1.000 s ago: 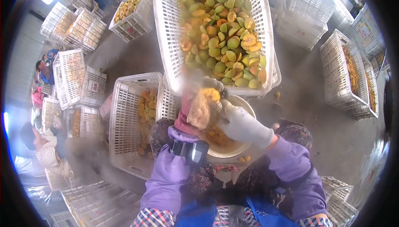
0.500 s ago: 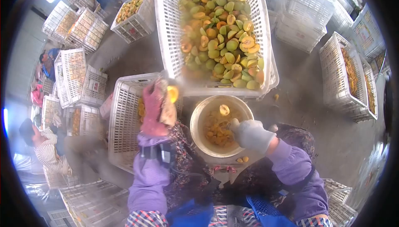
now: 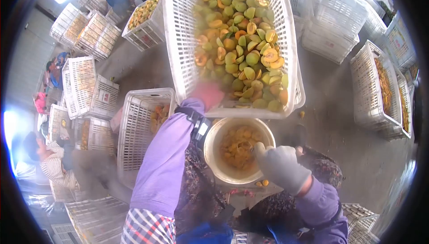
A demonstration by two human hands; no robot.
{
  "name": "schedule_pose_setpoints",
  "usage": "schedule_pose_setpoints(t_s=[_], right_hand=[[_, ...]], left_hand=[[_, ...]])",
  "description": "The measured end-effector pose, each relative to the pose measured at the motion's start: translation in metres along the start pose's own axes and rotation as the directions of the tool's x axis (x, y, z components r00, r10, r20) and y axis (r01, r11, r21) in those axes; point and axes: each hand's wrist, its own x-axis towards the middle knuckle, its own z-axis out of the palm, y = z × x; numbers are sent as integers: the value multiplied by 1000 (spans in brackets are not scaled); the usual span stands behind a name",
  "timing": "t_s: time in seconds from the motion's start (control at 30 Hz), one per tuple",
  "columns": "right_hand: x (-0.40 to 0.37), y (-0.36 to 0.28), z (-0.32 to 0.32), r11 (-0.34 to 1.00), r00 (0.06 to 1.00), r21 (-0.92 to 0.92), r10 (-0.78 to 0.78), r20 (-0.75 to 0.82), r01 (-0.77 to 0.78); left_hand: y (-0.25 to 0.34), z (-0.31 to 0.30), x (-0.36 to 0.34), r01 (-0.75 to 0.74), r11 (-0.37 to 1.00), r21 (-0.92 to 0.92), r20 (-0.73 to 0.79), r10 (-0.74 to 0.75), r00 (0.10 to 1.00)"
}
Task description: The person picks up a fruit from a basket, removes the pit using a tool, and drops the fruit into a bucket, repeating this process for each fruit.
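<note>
My left hand [image 3: 208, 95], in a pink glove, reaches over the near left corner of a large white crate [image 3: 292, 65] of halved green and yellow plums [image 3: 250, 58]. Motion blurs its fingers, so what they hold cannot be told. My right hand [image 3: 283, 166], in a pale grey glove, is closed at the right rim of a white bucket [image 3: 210, 161]. It grips a small tool whose thin looped end [image 3: 245, 148] seems to extend over the bucket, though blur hides its details. Yellowish pits and bits [image 3: 234, 154] lie inside the bucket.
Left of the bucket stands a white crate [image 3: 125, 132] with orange fruit pieces inside. A few pits [image 3: 262, 183] lie below the bucket. Stacked crates [image 3: 330, 38] and filled crates [image 3: 375, 96] stand to the right. A person in striped clothing [image 3: 58, 163] sits at the left.
My left hand has moved from above the left crate, where it held an orange fruit half, up and right into the large crate. A fruit piece seen above the bucket is gone from there.
</note>
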Motion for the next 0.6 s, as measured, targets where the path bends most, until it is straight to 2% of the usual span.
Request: schedule_pose_setpoints(t_s=[0.07,0.1,0.2,0.3,0.4,0.5,0.6], right_hand=[[0,1,-5,1000,1000,-11,26,7,-26],[0,1,-12,1000,999,-23,21,28,-21],[-2,2,-11,1000,1000,14,5,-1,-5],[-3,2,-10,1000,999,20,-13,30,13],[-3,3,-8,1000,999,-13,-12,-32,12],[-6,5,-14,977,999,-212,-7,32,14],[-3,20,11,966,959,-260,-59,-276,-15]], left_hand=[[5,5,13,90,995,-38,18,-89,996],[8,11,18,124,992,-40,-53,-126,991],[7,16,24,158,984,-77,-81,-164,983],[-16,65,53,262,959,-111,-272,-283,920],[-17,61,66,359,924,-130,-20,-365,931],[-5,38,44,226,974,-16,-23,-226,974],[-20,31,32,111,921,-373,12,-115,993]])
